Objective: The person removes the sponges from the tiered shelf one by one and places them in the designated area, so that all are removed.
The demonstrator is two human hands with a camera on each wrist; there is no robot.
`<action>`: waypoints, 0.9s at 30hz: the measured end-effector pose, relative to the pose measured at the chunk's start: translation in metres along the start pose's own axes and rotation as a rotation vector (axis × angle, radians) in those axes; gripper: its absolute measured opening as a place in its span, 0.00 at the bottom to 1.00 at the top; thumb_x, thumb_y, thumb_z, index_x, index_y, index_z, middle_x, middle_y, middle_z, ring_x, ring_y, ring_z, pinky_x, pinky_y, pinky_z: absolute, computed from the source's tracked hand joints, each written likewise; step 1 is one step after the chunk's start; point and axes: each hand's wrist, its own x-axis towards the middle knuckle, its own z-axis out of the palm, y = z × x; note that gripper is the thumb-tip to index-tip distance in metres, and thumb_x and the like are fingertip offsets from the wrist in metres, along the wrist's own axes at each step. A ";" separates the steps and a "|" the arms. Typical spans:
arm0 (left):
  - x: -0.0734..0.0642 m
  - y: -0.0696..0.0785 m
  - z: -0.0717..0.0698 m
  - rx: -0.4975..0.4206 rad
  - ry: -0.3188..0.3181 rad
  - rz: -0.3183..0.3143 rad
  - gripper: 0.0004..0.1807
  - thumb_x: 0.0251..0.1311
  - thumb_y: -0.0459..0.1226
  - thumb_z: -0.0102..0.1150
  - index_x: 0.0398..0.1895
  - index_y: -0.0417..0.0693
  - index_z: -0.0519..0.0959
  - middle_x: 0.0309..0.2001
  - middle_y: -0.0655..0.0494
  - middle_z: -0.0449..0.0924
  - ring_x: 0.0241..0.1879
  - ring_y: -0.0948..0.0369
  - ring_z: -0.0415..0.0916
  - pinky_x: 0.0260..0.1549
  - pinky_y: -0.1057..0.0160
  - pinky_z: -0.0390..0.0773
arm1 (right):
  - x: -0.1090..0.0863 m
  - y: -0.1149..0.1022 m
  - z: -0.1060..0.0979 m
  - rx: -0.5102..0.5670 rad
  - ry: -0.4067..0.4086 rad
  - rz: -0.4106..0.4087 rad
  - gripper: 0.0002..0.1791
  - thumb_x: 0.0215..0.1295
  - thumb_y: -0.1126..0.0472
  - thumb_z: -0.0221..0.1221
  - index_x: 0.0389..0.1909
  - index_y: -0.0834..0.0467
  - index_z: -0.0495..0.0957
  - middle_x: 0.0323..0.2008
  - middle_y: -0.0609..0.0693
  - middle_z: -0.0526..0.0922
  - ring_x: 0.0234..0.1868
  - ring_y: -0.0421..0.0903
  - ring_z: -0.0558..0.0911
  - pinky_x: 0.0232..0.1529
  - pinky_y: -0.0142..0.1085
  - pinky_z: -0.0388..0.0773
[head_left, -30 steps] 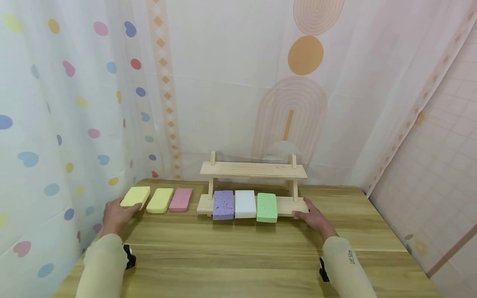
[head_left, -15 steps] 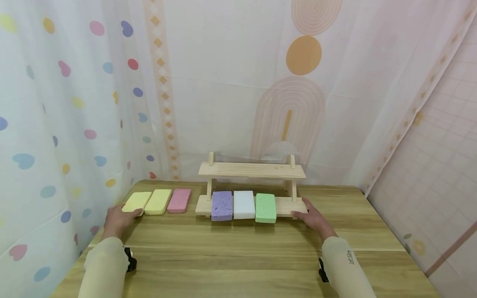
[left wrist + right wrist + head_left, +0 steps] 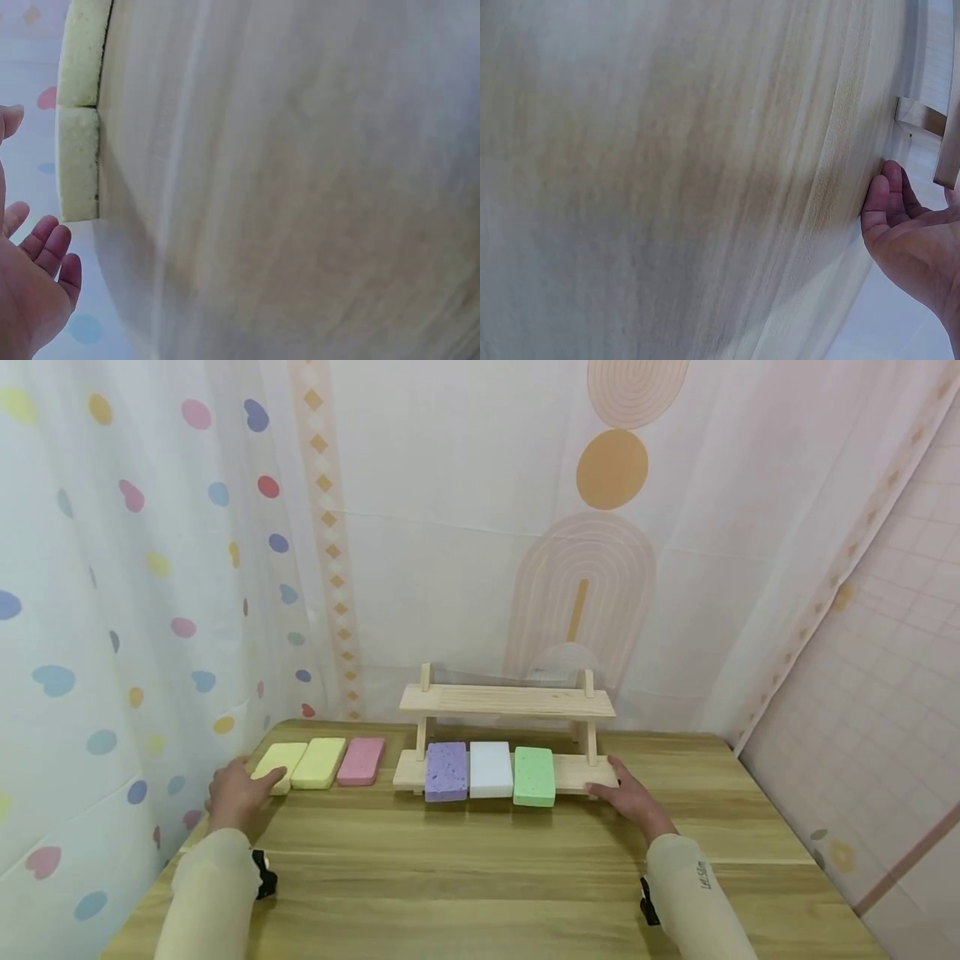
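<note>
At the left end of a row on the table, a pale yellow sponge [image 3: 280, 765] lies flat against a second yellow sponge [image 3: 319, 763]. A pink sponge [image 3: 362, 761] lies to their right. My left hand [image 3: 238, 793] is around the left end of the first sponge, its thumb over the near corner. In the left wrist view its fingers [image 3: 52, 244] are loose and apart from that sponge's end. My right hand [image 3: 633, 795] holds the right end of the lower board of a two-tier wooden shelf [image 3: 510, 700], thumb at the front edge.
On the shelf's lower board stand a purple sponge [image 3: 446, 772], a white sponge [image 3: 491, 769] and a green sponge [image 3: 534, 776], side by side. Patterned curtains [image 3: 450, 568] hang behind and left of the wooden table [image 3: 450, 877].
The left yellow sponge came down from my left hand's grip onto the table and shifted right against its neighbour. My left fingers loosened. My right hand stayed on the shelf.
</note>
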 end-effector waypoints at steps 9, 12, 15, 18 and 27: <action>0.002 0.018 -0.004 -0.013 0.038 0.027 0.53 0.66 0.60 0.52 0.73 0.24 0.48 0.65 0.15 0.49 0.63 0.23 0.47 0.54 0.26 0.52 | 0.002 -0.003 0.000 0.028 0.011 -0.009 0.50 0.69 0.50 0.60 0.79 0.61 0.38 0.74 0.71 0.48 0.74 0.68 0.50 0.70 0.62 0.47; 0.002 0.025 -0.001 -0.018 0.044 0.033 0.53 0.66 0.61 0.52 0.73 0.25 0.49 0.65 0.16 0.49 0.63 0.23 0.48 0.54 0.26 0.52 | 0.001 -0.002 -0.001 0.014 0.007 -0.010 0.51 0.69 0.49 0.60 0.79 0.61 0.37 0.75 0.71 0.45 0.74 0.68 0.48 0.70 0.62 0.45; 0.001 0.031 0.002 -0.022 0.043 0.034 0.54 0.65 0.62 0.51 0.73 0.26 0.49 0.65 0.17 0.49 0.63 0.24 0.48 0.55 0.27 0.52 | 0.001 0.002 0.000 0.017 0.001 -0.010 0.53 0.68 0.45 0.60 0.79 0.60 0.37 0.76 0.70 0.43 0.74 0.68 0.46 0.70 0.62 0.43; 0.000 0.038 0.006 -0.033 0.044 0.042 0.54 0.65 0.63 0.51 0.74 0.27 0.48 0.66 0.18 0.49 0.64 0.25 0.47 0.56 0.27 0.52 | 0.001 0.004 0.000 0.024 -0.004 -0.018 0.55 0.67 0.43 0.60 0.79 0.59 0.36 0.76 0.69 0.41 0.74 0.68 0.45 0.70 0.63 0.42; -0.006 0.065 0.019 -0.061 0.083 0.101 0.52 0.65 0.60 0.54 0.74 0.28 0.50 0.67 0.22 0.53 0.66 0.29 0.50 0.58 0.26 0.51 | 0.002 0.004 0.000 0.030 0.000 -0.034 0.55 0.66 0.44 0.62 0.79 0.60 0.38 0.76 0.69 0.43 0.74 0.67 0.47 0.70 0.62 0.43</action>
